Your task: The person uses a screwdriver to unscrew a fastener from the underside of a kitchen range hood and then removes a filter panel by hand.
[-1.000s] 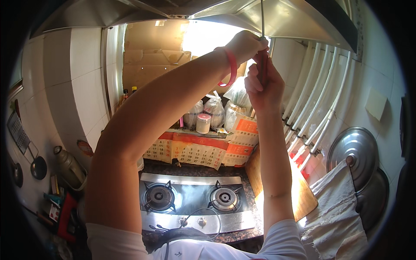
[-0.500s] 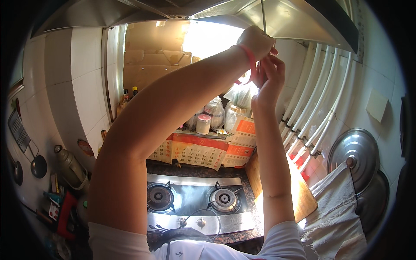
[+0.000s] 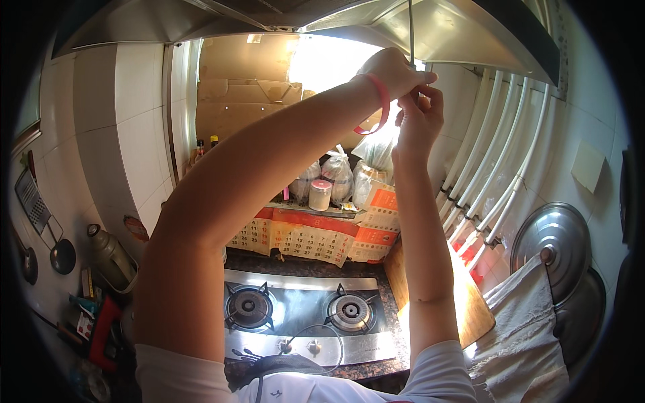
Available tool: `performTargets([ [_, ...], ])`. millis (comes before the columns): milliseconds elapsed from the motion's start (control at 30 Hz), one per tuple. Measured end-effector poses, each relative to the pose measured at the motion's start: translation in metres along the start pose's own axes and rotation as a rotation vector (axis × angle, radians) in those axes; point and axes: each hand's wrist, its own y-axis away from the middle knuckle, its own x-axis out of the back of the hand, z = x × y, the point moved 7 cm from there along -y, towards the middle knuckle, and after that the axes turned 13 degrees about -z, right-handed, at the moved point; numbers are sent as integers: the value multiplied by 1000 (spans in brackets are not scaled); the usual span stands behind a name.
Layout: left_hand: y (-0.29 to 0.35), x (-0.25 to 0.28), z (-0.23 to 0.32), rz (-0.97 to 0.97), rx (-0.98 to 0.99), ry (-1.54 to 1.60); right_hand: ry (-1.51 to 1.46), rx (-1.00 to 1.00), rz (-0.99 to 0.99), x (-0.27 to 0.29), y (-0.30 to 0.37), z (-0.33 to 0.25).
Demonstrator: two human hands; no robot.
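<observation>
Both of my arms reach up toward the underside of the range hood (image 3: 463,33). My left hand (image 3: 390,70), with a red band (image 3: 384,104) at its wrist, is closed around a thin dark rod (image 3: 411,33). That rod rises from the fist past the hood's edge; its upper end is out of view and its lower part is hidden in the hand. Just below, my right hand (image 3: 420,117) has its fingers bent together, close against the left hand. Whatever they pinch, if anything, is hidden.
Below my arms is a two-burner gas stove (image 3: 309,316) with a black cable over its front. Behind stand a lidded jar (image 3: 320,195) and plastic bags (image 3: 337,174). White pipes (image 3: 494,141), a cutting board (image 3: 474,316), pot lids (image 3: 551,248) and a cloth (image 3: 517,329) are at right; a flask (image 3: 111,255) is at left.
My left hand has come down slightly and its wrist has turned, with the rod still in it. My right hand has shifted slightly, its fingers now bent more closely together.
</observation>
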Motion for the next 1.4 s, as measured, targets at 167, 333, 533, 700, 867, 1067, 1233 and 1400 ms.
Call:
performTargets([
  [167,-6,8,-8,134,8,7,-120,-57,-81,-10,8,0],
  [333,-14,5,-18,34,-10,243,-824,-332,-321,-31,20,19],
  [533,-13,6,-13,-73,-194,435,-454,-284,-351,-18,11,18],
  [700,-9,5,-12,15,-169,220,199,105,-7,9,3,3],
  [867,3,5,5,152,-128,7,363,187,19,11,5,-5],
  [1067,5,12,-2,128,-147,48,59,27,-103,-5,5,-5],
  [1233,6,13,-8,118,-172,96,15,8,-102,-10,7,-4],
  [1400,7,11,-9,122,-164,92,-4,1,-107,-9,9,-3],
])
